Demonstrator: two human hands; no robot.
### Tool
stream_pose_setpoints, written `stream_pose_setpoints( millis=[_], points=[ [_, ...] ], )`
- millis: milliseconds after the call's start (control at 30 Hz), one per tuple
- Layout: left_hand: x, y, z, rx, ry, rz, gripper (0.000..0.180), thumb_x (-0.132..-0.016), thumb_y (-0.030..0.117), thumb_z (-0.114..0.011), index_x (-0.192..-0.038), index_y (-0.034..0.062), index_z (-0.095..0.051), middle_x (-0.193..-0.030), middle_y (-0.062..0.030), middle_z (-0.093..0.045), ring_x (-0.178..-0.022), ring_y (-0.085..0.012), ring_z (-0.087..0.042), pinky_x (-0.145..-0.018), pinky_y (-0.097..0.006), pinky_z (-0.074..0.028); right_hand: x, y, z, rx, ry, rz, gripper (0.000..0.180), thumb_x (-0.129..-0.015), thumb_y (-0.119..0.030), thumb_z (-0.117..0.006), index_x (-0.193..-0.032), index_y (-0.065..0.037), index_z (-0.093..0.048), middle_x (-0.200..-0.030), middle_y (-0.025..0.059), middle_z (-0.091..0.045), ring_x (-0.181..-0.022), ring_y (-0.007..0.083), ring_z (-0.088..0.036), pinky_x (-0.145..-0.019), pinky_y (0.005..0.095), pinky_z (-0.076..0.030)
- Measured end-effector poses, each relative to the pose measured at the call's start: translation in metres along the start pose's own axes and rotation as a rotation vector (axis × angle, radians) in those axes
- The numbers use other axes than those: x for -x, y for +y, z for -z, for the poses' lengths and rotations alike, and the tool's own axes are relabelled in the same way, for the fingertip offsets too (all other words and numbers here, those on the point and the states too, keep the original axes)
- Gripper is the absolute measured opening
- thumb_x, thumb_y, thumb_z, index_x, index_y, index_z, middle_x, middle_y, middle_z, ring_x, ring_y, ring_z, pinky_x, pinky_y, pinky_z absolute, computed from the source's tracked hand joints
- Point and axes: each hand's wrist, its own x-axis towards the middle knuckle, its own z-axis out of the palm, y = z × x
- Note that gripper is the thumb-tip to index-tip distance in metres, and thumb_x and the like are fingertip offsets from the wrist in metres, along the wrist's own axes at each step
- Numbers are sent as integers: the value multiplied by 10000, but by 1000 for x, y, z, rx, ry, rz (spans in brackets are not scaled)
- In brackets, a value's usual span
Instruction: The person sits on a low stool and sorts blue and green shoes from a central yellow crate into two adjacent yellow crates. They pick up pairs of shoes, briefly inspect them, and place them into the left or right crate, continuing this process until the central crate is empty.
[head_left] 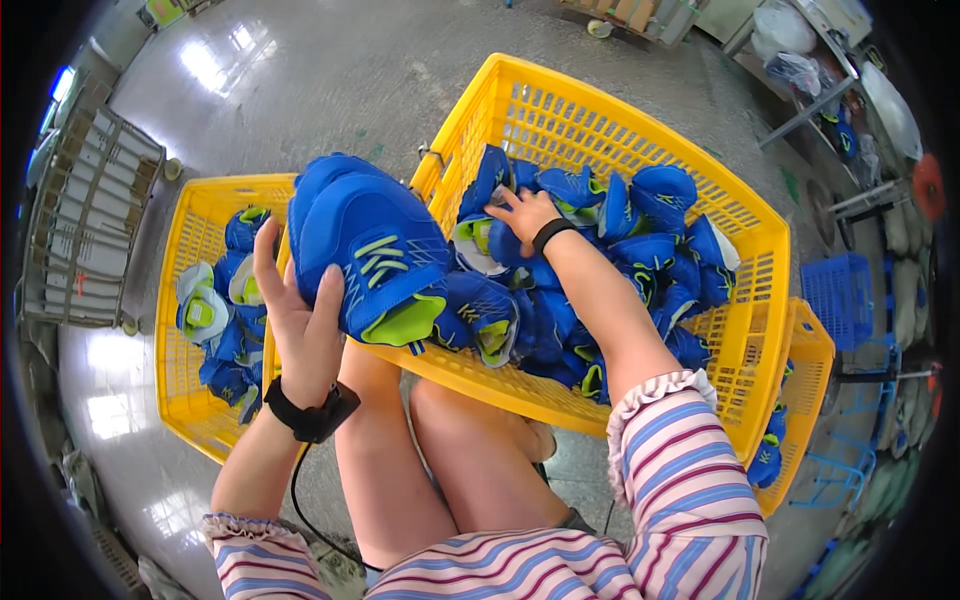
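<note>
On the left, my left hand (305,325) is wrapped round the side of several nested blue shoe uppers (375,245) with lime-green lining and lace stripes, held up above the basket's edge. My right hand (525,218) reaches down into the large yellow plastic basket (600,110). Its fingers are spread and touch the loose blue shoe uppers (565,315) heaped there. Some of these uppers lie with their pale grey and green insides showing.
A second yellow basket (175,370) with more blue uppers stands on the left. Another yellow basket (808,370) sits low at the right, beside a blue crate (838,295). A rack (85,200) stands far left. A metal-legged table (815,95) carrying plastic bags is far right.
</note>
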Motion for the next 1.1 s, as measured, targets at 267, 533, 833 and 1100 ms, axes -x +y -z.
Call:
stream_pose_setpoints(
  millis=[267, 533, 833, 1100],
  points=[
    [-15, 17, -7, -412, -239, -102, 203, -898, 61, -460, -986, 51, -642, -869, -22, -613, -889, -114, -524, -1061, -354, -145, 132, 90, -19, -994, 304, -257, 605, -585, -206, -718, -1129, -26, -522, -934, 143, -638, -858, 239, -618, -771, 330, -480],
    [-6, 22, 9, -424, -274, -120, 215, -894, 40, -464, -1028, 33, -633, -1059, -77, -535, -1003, -186, -498, -910, -264, -354, 505, 164, 83, -1498, 131, -837, 810, -634, -181, -710, -1323, 24, -337, -1247, 119, -482, -1137, 208, -478, -963, 314, -369],
    [-70, -8, 174, -1086, 61, -294, 322, -886, 92, -462, -1198, 88, -542, -1216, -137, -482, -1132, -215, -433, -940, -311, -345, 365, 124, 29, -874, -16, -589, 378, -775, -221, -641, -1115, -83, -551, -902, 74, -618, -841, 187, -604, -696, 309, -490],
    [-46, 12, 138, -1102, -176, -235, 433, -790, 61, -555, -1214, 119, -492, -1322, -119, -380, -1270, -292, -284, -1008, -375, -288, 179, 61, -66, -217, -168, -357, 228, -720, -165, -583, -913, -45, -598, -848, 171, -646, -807, 331, -632, -672, 427, -505]
  ],
)
